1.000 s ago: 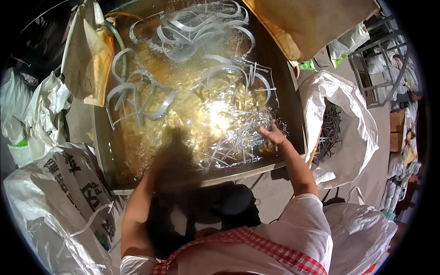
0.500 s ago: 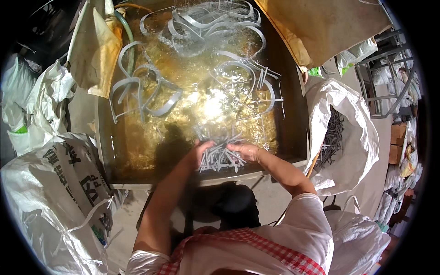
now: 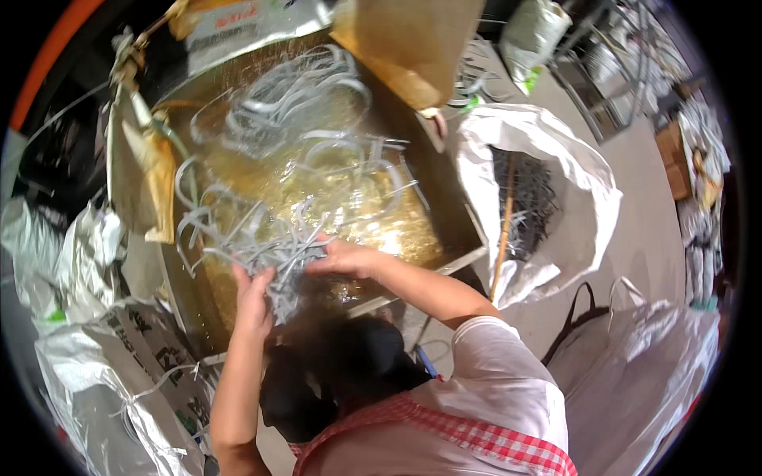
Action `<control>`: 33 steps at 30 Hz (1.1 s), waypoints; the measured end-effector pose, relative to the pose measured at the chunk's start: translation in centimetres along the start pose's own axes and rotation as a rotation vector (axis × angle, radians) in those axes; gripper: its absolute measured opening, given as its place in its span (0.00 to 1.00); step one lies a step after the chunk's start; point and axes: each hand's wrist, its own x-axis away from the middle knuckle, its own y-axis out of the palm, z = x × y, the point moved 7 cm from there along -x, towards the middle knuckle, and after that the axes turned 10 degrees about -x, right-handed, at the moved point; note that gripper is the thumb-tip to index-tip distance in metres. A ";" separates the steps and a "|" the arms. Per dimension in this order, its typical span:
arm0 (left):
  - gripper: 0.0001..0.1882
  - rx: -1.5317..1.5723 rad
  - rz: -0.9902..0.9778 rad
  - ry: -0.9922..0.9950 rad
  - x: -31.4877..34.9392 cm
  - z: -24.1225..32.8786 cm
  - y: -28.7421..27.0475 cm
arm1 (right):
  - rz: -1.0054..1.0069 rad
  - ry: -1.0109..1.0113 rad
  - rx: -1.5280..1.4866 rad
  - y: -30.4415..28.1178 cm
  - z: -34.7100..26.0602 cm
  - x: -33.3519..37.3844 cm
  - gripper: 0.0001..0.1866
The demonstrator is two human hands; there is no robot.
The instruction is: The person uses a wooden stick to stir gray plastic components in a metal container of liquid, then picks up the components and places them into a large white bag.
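A loose bunch of thin grey strips is gathered between my two hands above the near side of a metal water tank. My left hand grips the bunch from its left, with thumb and fingers curled round it. From the other side, my right hand holds the same bunch, its fingers partly hidden among the strips. Long curled grey strips lie heaped at the far end of the tank, where water sprays. More curled strips float in the amber-looking water, and some lie tangled just behind the held bunch.
To the right stands an open white sack holding dark grey strips, with a wooden stick upright in it. Filled white sacks crowd the left. Yellowed sheets hang at the tank's far edges. A metal rack is at the back right.
The view has turned to the right, showing more of the open sack. Both hands have lifted the bunch and shifted left in the tank, and it looks looser and more spread.
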 end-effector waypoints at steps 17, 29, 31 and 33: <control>0.29 -0.605 -0.683 0.089 3.8 -5.1 32.0 | 1.865 -0.750 0.371 -32.8 3.7 47.8 0.06; 0.06 -0.088 0.238 -0.194 0.4 -6.8 -0.7 | 0.921 -0.300 0.586 -23.0 0.1 5.1 0.21; 0.06 -0.049 0.185 -0.168 -0.2 -8.8 -3.1 | 1.084 -0.061 0.615 -24.8 0.0 1.1 0.37; 0.06 -0.169 0.029 -0.030 -0.7 -10.1 -4.3 | 1.188 0.027 0.576 -26.7 0.8 -2.1 0.46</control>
